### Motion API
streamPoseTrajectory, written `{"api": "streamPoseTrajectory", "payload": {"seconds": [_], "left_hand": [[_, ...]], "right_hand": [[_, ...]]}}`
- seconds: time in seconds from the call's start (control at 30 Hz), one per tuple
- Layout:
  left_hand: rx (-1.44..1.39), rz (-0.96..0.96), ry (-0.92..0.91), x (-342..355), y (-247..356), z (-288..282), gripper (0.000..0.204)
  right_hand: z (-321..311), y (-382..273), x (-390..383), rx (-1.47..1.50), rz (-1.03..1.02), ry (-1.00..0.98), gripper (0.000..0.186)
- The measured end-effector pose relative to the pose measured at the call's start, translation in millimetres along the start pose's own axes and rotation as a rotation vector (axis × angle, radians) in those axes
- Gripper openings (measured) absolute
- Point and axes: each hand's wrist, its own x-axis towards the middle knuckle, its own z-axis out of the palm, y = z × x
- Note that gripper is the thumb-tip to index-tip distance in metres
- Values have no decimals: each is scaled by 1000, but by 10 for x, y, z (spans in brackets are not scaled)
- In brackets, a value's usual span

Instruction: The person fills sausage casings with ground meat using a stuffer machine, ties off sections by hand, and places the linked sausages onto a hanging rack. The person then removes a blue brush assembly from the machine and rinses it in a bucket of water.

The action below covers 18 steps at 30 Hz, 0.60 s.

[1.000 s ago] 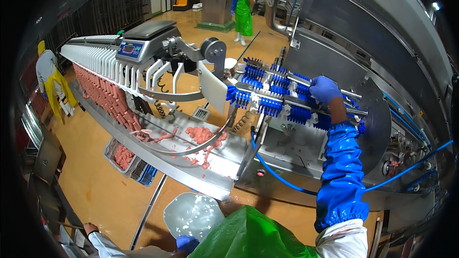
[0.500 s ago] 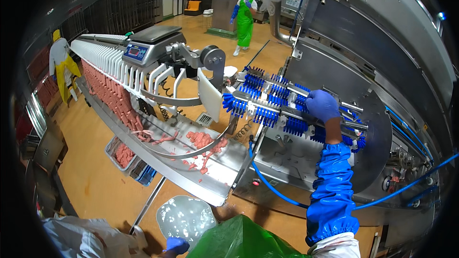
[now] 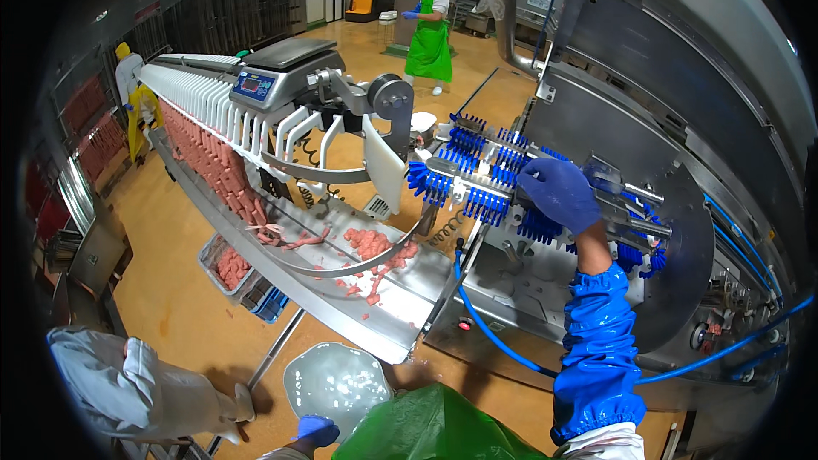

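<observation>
My right hand (image 3: 555, 194), in a blue glove, reaches over the steel conveyor rails (image 3: 635, 226) lined with blue flexible fingers (image 3: 486, 204). Its fingers are curled at the middle rails; what they grip is hidden. My left hand (image 3: 317, 430), also gloved, is closed at the lower edge of a shiny grey basin (image 3: 336, 383); I cannot tell whether it grips the rim. Left of the rails, linked pink sausages (image 3: 200, 162) hang from white hooks (image 3: 230, 123) beneath a scale (image 3: 262, 85). Pink meat scraps (image 3: 371, 247) lie on the steel tray (image 3: 400, 315) under them.
A crate (image 3: 223, 268) of meat stands on the floor. A person in white (image 3: 128, 383) is close at lower left, one in yellow (image 3: 141, 111) is beyond the hooks, and another in a green apron (image 3: 429, 47) is at the back. A blue hose (image 3: 503, 341) crosses the machine front.
My right hand has shifted left along the rails. The white-clad person at lower left has come further into view. The green-aproned person has moved slightly left and turned sideways.
</observation>
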Motion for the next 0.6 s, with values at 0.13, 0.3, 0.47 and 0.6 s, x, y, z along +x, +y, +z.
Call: {"api": "streamPoseTrajectory", "payload": {"seconds": [0.13,0.3,0.47,0.6], "left_hand": [[37,-49,-110,43,12,28,38],[42,-58,-151,20,25,-24,37],[53,-37,-126,50,7,-62,36],[34,-56,-116,-20,42,-78,37]], "right_hand": [[-92,162,-28,16,-32,64,25],[-405,189,-41,86,50,435,22],[-378,1153,-121,215,430,212,27],[-290,1319,-120,359,514,88,31]]}}
